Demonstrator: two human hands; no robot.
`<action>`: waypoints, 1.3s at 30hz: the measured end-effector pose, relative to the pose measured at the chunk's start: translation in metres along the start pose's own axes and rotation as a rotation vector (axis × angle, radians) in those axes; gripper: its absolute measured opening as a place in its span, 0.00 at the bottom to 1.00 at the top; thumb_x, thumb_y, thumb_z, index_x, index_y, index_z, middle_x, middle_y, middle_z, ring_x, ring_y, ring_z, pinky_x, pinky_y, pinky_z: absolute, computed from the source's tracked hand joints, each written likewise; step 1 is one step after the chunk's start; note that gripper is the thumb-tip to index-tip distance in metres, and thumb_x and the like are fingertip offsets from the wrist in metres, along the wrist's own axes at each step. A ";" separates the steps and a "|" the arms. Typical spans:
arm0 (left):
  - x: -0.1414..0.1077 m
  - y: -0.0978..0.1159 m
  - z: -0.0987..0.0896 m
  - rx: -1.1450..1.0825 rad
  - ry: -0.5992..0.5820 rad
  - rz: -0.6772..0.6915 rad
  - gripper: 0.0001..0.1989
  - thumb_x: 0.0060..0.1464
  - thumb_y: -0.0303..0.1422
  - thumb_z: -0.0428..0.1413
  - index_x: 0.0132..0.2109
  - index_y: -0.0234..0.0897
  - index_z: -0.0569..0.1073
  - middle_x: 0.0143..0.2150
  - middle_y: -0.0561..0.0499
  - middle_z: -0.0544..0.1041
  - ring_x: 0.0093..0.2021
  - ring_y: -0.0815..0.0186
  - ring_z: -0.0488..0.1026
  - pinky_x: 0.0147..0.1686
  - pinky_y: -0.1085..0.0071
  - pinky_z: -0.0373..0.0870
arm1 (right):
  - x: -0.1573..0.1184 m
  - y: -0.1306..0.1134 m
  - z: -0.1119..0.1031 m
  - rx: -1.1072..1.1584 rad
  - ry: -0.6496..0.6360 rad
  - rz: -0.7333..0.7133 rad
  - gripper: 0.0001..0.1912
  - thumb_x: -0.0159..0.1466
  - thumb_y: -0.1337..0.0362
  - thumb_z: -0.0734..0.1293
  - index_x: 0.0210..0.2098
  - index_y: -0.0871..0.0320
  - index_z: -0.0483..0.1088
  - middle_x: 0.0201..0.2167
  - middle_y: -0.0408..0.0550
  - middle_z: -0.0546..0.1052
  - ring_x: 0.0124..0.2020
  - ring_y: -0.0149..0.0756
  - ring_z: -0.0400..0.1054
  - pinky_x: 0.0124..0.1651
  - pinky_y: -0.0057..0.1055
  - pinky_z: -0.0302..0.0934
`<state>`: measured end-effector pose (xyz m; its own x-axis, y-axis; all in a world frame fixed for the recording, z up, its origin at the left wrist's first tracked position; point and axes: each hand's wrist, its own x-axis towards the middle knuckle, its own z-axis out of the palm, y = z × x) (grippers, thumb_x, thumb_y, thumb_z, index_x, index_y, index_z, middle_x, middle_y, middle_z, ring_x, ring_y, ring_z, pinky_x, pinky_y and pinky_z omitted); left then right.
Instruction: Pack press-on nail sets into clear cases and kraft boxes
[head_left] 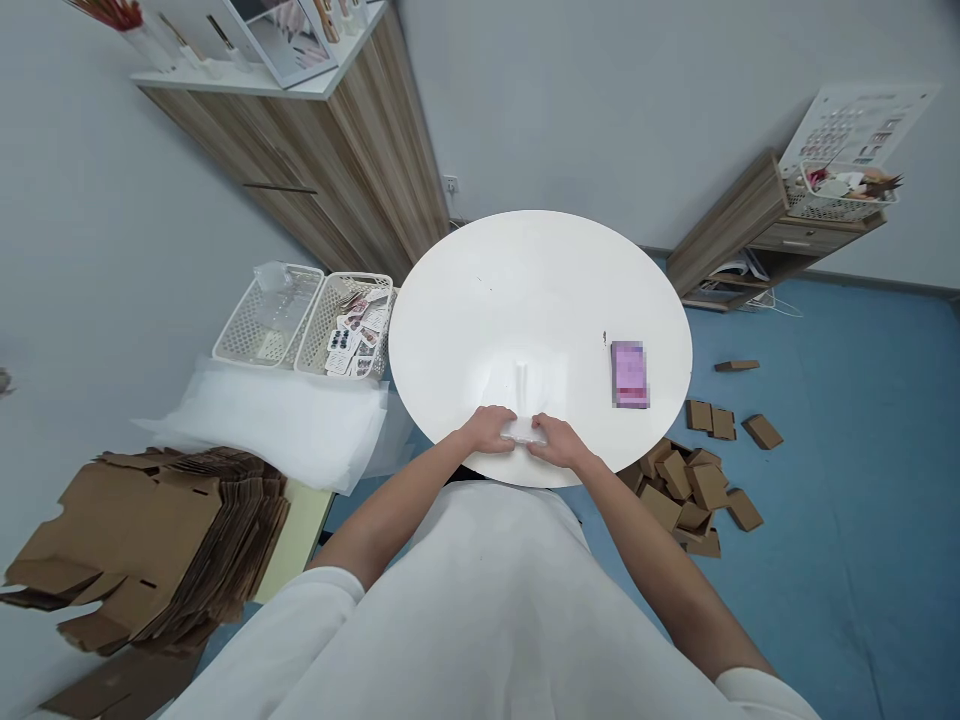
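Blue floor (847, 400), white table (525, 280). We saw the left hand (491, 429) and right hand (557, 440) gripping opposite ends of a small whitish packet (523, 430) at the table's near edge, likely to keep it steady close to the body. A purple box (630, 375) sat off right, seemingly clear of both arms. Baskets (309, 342) and stacked cardboard (142, 540) stood left, probably for reach.

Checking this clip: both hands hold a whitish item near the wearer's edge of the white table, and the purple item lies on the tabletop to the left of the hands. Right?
Not quite: the purple item lies to the right of the left hand and right hand, as the head view shows. Both do hold the whitish item near that edge of the white table.
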<state>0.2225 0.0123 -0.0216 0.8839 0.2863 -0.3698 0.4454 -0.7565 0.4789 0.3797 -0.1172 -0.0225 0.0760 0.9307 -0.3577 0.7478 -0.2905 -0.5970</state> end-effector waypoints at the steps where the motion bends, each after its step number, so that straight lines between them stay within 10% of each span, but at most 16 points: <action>1: -0.001 0.000 -0.002 -0.037 -0.028 -0.013 0.25 0.44 0.42 0.51 0.51 0.40 0.63 0.50 0.49 0.68 0.48 0.59 0.65 0.47 0.66 0.59 | -0.002 -0.001 -0.002 0.047 -0.018 0.022 0.17 0.54 0.56 0.62 0.41 0.55 0.60 0.35 0.46 0.71 0.33 0.36 0.64 0.35 0.31 0.56; 18: 0.013 -0.034 -0.011 -0.373 0.215 -0.486 0.08 0.49 0.34 0.48 0.25 0.38 0.66 0.26 0.53 0.68 0.28 0.68 0.66 0.25 0.74 0.58 | 0.033 0.020 -0.017 0.173 0.173 0.445 0.15 0.58 0.60 0.59 0.44 0.56 0.65 0.38 0.48 0.73 0.38 0.36 0.66 0.35 0.28 0.56; 26: 0.010 -0.034 -0.005 -0.311 0.298 -0.568 0.09 0.49 0.36 0.50 0.36 0.37 0.67 0.34 0.49 0.70 0.34 0.65 0.68 0.30 0.72 0.63 | 0.016 0.034 -0.003 0.114 0.387 0.539 0.20 0.55 0.65 0.59 0.48 0.58 0.62 0.43 0.52 0.68 0.43 0.41 0.64 0.40 0.32 0.58; 30: 0.003 -0.019 -0.003 -0.051 0.473 -0.328 0.17 0.51 0.35 0.49 0.49 0.37 0.62 0.49 0.44 0.65 0.50 0.59 0.62 0.45 0.64 0.61 | -0.005 0.037 0.011 0.297 0.544 0.579 0.28 0.54 0.59 0.60 0.54 0.58 0.54 0.48 0.55 0.63 0.48 0.43 0.61 0.45 0.35 0.58; 34: 0.005 0.002 0.005 0.111 0.335 0.052 0.19 0.52 0.34 0.49 0.52 0.42 0.61 0.58 0.45 0.58 0.58 0.58 0.53 0.53 0.61 0.53 | -0.012 0.031 0.023 0.646 0.559 0.658 0.32 0.53 0.55 0.61 0.55 0.57 0.52 0.52 0.56 0.60 0.47 0.41 0.62 0.44 0.33 0.61; 39: 0.015 0.011 0.019 0.162 0.223 0.037 0.21 0.51 0.30 0.49 0.53 0.46 0.59 0.59 0.48 0.58 0.57 0.59 0.56 0.50 0.62 0.55 | 0.005 0.022 0.020 0.878 0.539 0.702 0.37 0.49 0.59 0.65 0.56 0.55 0.50 0.54 0.55 0.59 0.48 0.42 0.62 0.39 0.32 0.63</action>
<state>0.2379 -0.0028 -0.0371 0.9165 0.3659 -0.1615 0.3998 -0.8479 0.3481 0.3837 -0.1231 -0.0521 0.6960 0.4267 -0.5775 -0.2415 -0.6183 -0.7479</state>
